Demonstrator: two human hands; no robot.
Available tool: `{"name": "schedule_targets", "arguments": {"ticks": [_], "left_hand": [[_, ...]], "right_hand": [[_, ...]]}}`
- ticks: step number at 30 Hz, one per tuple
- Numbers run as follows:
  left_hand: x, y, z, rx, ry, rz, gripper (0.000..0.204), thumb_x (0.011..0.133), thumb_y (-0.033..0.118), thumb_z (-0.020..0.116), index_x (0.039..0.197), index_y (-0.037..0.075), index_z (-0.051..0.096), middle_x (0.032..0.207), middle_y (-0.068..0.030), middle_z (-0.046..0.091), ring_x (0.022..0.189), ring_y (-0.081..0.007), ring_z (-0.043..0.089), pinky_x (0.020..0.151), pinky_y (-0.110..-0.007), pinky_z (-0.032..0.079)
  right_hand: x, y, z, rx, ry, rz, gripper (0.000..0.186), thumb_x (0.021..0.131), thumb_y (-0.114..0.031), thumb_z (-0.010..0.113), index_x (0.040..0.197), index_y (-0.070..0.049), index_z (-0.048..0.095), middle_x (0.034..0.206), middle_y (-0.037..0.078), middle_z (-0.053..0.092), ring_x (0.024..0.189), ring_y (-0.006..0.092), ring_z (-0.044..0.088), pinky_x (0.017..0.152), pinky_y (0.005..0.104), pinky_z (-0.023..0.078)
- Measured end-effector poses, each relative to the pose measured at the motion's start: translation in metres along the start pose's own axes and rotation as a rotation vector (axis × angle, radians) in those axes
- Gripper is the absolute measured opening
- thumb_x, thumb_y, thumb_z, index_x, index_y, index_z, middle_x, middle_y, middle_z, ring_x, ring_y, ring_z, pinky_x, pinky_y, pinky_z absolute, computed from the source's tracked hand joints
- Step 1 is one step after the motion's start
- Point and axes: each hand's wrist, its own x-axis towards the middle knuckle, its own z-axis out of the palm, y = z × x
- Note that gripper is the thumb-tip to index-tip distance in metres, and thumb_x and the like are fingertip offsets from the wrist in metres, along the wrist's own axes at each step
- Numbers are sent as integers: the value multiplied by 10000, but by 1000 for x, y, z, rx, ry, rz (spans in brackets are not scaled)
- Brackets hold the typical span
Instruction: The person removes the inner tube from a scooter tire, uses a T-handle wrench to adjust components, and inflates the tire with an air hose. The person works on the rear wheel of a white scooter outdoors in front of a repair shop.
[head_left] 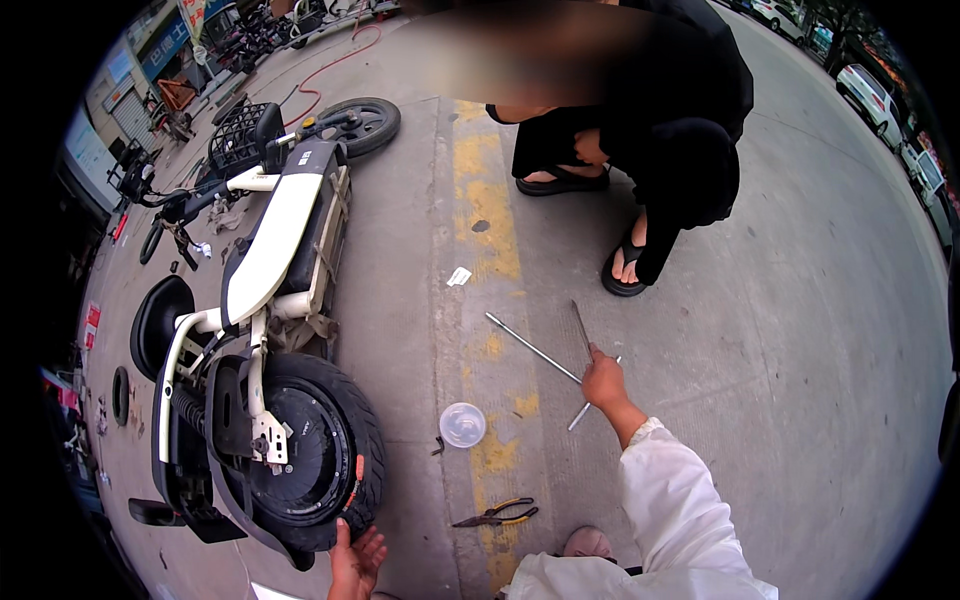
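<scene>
An electric scooter with a white frame (262,258) lies on its side at my left. My left hand (357,562) is at the bottom of its rear wheel, fingers apart, thumb against the black tyre (362,440). Out to the right, my right hand (603,382) is closed around a flat dark metal bar (580,322), like a tyre lever, which points away from me. A silver T-handle wrench (530,346) lies on the ground beside and partly behind that hand. Nearer me are pliers (497,513) with yellow-and-black handles and a clear round plastic tub (463,425).
A person in black clothes (680,150) squats just ahead, sandals (624,262) on the concrete. A white scrap (459,276) lies on the worn yellow line (487,200). Loose tyres and parts lie left of the scooter. Parked cars (870,100) stand far right.
</scene>
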Motion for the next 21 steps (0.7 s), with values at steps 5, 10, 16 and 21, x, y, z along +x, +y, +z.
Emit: {"name": "schedule_targets", "arguments": {"ticks": [5, 10, 16, 21], "left_hand": [[1, 1, 1, -1, -21, -34, 651, 791, 653, 566, 1132, 100, 527, 991, -44, 600, 875, -224, 567, 748, -383, 473], [-6, 2, 9, 19, 0, -14, 658, 786, 659, 568, 1133, 101, 527, 1004, -41, 595, 874, -219, 568, 753, -381, 470], [3, 1, -1, 7, -28, -43, 674, 778, 670, 567, 1133, 98, 529, 1018, -40, 589, 900, -217, 562, 761, -376, 468], [-5, 3, 4, 13, 10, 1, 684, 777, 670, 568, 1118, 79, 535, 1013, -40, 589, 908, -216, 560, 774, -377, 465]], "right_hand": [[7, 7, -2, -57, -9, -82, 445, 789, -38, 503, 1230, 20, 522, 934, 275, 626, 890, 408, 610, 796, 460, 488], [10, 0, -4, -58, -67, 36, 516, 791, -16, 464, 1307, -23, 466, 1020, 291, 593, 951, 426, 587, 841, 452, 483], [17, -11, -20, -175, -73, 22, 504, 808, -16, 473, 1312, -16, 447, 1069, 270, 578, 932, 412, 603, 814, 443, 502], [6, -32, -31, -402, -131, 26, 491, 860, -56, 464, 1343, -12, 384, 1127, 237, 548, 886, 382, 634, 761, 427, 531]]}}
